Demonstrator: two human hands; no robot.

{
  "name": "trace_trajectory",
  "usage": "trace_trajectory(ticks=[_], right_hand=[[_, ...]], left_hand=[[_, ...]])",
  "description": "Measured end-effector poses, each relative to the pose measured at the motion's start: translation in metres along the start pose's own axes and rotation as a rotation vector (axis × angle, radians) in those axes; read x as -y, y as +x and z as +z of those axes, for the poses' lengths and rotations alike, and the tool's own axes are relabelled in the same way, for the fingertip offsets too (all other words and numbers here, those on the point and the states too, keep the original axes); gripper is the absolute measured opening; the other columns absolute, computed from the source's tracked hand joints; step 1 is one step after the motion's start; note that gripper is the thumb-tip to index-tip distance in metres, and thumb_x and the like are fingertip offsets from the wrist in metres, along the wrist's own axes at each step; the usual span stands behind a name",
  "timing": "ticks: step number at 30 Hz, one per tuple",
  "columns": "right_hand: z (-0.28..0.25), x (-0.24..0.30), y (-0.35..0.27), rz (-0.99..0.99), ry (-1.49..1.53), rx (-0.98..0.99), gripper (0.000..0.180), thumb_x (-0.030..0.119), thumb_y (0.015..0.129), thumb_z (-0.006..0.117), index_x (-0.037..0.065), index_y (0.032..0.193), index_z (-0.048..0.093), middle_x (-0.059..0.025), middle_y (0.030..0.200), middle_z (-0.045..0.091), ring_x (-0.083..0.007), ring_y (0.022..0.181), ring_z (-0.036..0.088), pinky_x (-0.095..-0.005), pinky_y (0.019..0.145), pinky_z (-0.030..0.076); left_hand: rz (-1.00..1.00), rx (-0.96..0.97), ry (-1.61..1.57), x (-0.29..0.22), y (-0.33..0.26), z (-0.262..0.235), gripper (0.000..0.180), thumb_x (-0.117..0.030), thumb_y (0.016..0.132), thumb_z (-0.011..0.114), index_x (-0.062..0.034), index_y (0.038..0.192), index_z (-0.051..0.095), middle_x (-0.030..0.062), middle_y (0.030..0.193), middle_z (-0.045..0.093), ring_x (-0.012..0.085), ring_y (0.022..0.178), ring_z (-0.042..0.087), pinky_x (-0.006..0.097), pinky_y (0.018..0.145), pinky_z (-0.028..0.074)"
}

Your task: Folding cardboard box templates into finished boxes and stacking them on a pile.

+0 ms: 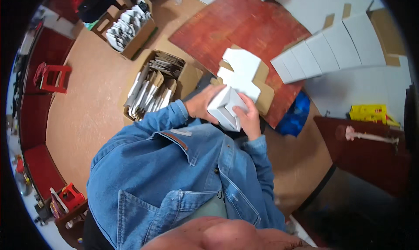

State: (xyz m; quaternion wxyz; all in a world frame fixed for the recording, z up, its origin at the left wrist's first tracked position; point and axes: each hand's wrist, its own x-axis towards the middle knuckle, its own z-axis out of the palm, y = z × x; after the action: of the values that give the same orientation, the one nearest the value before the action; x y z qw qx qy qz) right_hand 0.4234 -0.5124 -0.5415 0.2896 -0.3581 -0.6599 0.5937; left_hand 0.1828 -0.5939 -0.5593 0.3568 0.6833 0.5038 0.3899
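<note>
I hold a small white cardboard box [224, 108] in both hands, close to my chest. My left hand [201, 103] grips its left side. My right hand [249, 116] wraps its right side, fingers over the top edge. Just beyond it lies a partly folded white carton [241, 73] with brown flaps, on a red-brown board [244, 23]. My denim sleeves and jacket fill the lower middle of the view.
An open carton [152, 86] of flat packed box blanks stands to my left, another carton [128, 27] of white pieces farther left. A row of folded white boxes [327, 49] lies at right. A blue bag [296, 114] and a yellow package [369, 112] sit right.
</note>
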Motion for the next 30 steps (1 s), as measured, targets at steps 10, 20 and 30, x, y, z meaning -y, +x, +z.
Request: trace_trajectory(ticks=[10,20,30], right_hand=[[0.002,0.017,0.003,0.017,-0.106,-0.072,0.053,0.014,0.084,0.083,0.001,0.131,0.063,-0.0159,0.123,0.07,-0.0207,0.117,0.065,-0.0342,0.098,0.052],[-0.009,0.03,0.004,-0.256,-0.236,-0.022,0.057,0.016,0.084,0.081,0.005,0.137,0.061,-0.0179,0.135,0.063,-0.0332,0.127,0.059,-0.0405,0.106,0.046],[-0.014,0.042,0.005,-0.287,-0.252,0.067,0.077,0.031,0.081,0.085,0.006,0.147,0.054,-0.0197,0.147,0.053,-0.0346,0.14,0.047,-0.0425,0.112,0.041]], left_hand=[[-0.037,-0.097,-0.099,-0.011,0.004,0.006,0.125,-0.03,0.052,0.099,-0.004,0.156,0.035,0.0181,0.126,0.049,0.034,0.12,0.05,0.041,0.109,0.039],[-0.048,-0.173,-0.342,-0.016,0.01,0.0,0.126,-0.036,0.053,0.101,-0.0038,0.155,0.036,0.0152,0.139,0.047,0.0311,0.131,0.047,0.043,0.114,0.037],[0.039,-0.115,-0.061,-0.031,0.017,-0.018,0.123,-0.032,0.052,0.1,-0.0034,0.154,0.038,0.0172,0.144,0.047,0.0329,0.133,0.047,0.043,0.114,0.038]])
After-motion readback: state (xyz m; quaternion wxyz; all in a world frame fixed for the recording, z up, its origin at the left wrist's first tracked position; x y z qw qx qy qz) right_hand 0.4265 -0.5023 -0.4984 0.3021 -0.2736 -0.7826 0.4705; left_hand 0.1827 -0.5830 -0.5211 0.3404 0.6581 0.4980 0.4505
